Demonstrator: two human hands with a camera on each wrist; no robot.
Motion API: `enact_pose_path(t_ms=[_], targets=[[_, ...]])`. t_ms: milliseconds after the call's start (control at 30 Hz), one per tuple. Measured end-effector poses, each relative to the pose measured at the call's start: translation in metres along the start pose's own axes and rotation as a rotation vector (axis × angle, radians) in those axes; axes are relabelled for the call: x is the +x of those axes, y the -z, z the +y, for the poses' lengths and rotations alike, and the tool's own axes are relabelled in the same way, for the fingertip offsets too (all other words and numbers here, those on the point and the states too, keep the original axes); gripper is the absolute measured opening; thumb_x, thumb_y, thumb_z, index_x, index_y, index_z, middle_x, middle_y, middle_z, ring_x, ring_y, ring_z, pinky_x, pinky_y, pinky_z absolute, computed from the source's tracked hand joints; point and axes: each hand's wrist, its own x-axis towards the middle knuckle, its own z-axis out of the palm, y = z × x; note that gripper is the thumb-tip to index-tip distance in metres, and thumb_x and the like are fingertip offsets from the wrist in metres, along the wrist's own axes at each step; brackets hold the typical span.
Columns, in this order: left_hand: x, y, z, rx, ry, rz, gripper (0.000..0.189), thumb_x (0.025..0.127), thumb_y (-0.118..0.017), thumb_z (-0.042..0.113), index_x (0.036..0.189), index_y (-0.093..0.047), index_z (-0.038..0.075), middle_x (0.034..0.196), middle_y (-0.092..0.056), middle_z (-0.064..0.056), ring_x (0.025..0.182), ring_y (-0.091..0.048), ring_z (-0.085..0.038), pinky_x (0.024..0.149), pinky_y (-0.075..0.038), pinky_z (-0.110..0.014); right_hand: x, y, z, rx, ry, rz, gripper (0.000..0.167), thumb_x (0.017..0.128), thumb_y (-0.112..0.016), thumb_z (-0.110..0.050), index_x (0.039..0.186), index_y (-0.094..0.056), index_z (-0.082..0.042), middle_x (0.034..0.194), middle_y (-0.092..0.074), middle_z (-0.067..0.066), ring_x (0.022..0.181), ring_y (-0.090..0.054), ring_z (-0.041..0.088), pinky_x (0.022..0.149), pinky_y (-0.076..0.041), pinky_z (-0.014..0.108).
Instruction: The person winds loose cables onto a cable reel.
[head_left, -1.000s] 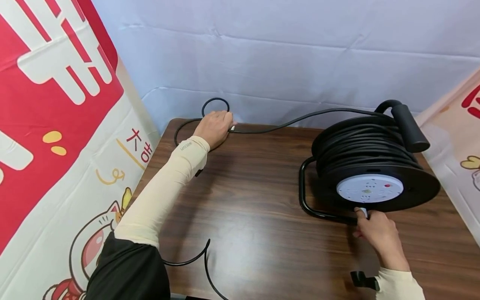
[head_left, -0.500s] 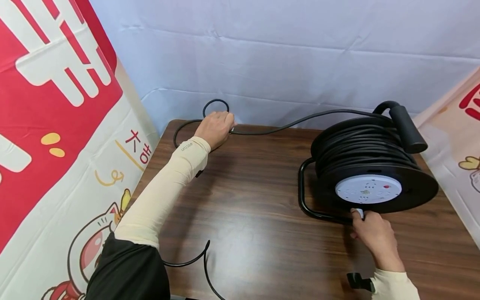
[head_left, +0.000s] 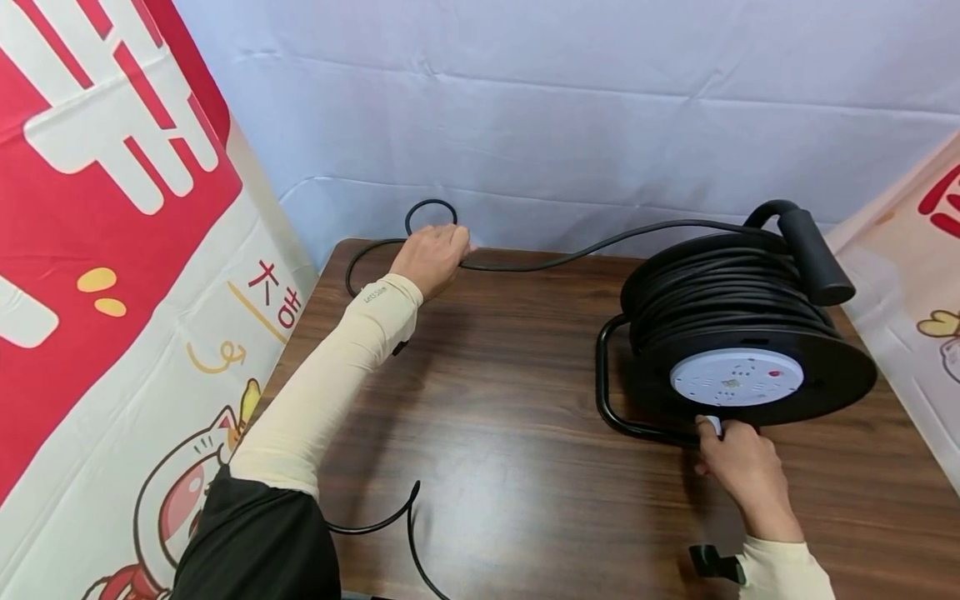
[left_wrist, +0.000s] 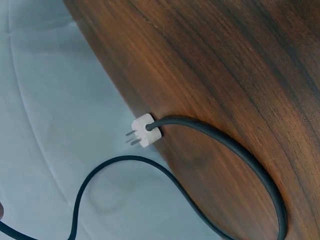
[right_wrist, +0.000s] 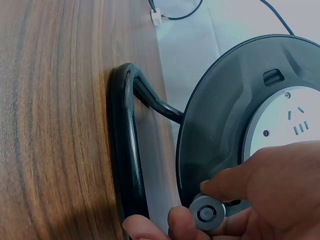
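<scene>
Fingers (right_wrist: 182, 225) of the right hand (head_left: 746, 475) pinch the knob (right_wrist: 206, 214) of the cable reel (head_left: 738, 292), right of the frame; the left hand (head_left: 431, 258) grips the black cable (head_left: 517, 268), upper centre, near a white plug (left_wrist: 146, 130) at the edge of the bench (head_left: 510, 400)

The place looked like a small fabric-walled booth (head_left: 600, 75). A pale, creased cloth (head_left: 375, 125) hung behind the wood-grain worktop (head_left: 510, 400), and brightly printed cartoon banners (head_left: 112, 242) flanked it on both sides.
</scene>
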Motion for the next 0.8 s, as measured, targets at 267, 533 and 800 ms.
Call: enact_pose_path(t_ms=[267,533,800], targets=[[0.003,-0.002,0.001,0.032,-0.016,0.018,0.031,0.110,-0.046,0.021,0.084,-0.048,0.003,0.067,-0.047,-0.007,0.054,-0.049,-0.020,0.052,-0.042,-0.033,-0.001,-0.001,-0.003,-0.005,-0.029,-0.017,0.060,0.108,-0.031,-0.044,0.089,-0.063,0.003,0.066,-0.070,0.001,0.079,-0.066,0.038,0.059,-0.048,0.047],[0.006,-0.004,0.005,0.031,-0.024,0.059,0.042,0.113,-0.027,0.024,0.082,-0.048,0.003,0.064,-0.047,-0.006,0.052,-0.048,-0.020,0.051,-0.040,-0.033,-0.001,-0.007,-0.016,-0.009,-0.048,-0.022,0.057,0.108,-0.032,-0.043,0.093,-0.062,0.004,0.071,-0.072,0.003,0.077,-0.068,0.036,0.058,-0.048,0.050],[0.009,-0.007,0.011,0.007,-0.031,0.079,0.053,0.112,-0.011,0.028,0.080,-0.047,0.004,0.064,-0.047,-0.006,0.052,-0.047,-0.021,0.051,-0.040,-0.033,-0.002,-0.013,-0.024,-0.010,-0.047,-0.030,0.056,0.108,-0.033,-0.042,0.090,-0.063,0.002,0.071,-0.072,0.003,0.077,-0.068,0.034,0.059,-0.048,0.050]])
